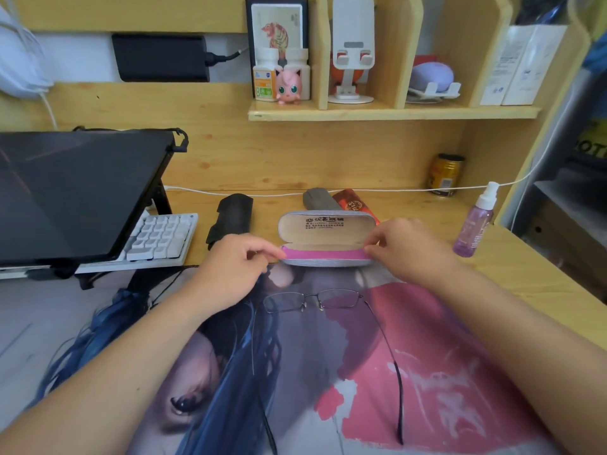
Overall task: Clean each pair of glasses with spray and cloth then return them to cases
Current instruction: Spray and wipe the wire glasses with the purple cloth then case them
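At frame centre I see the grey glasses case [326, 239] lying open, a pink cloth [325, 254] along its front edge. My left hand [230, 267] and right hand [407, 249] each pinch one cloth end. Glasses [312, 300] lie unfolded just below; the spray bottle [474, 223] stands at right.

Both forearms reach forward, left hand [230, 270] and right hand [405, 247] pinching.

Open grey case [326, 239] — pink cloth [325, 254] inside — unfolded thin-rimmed glasses [312, 302] just before it.
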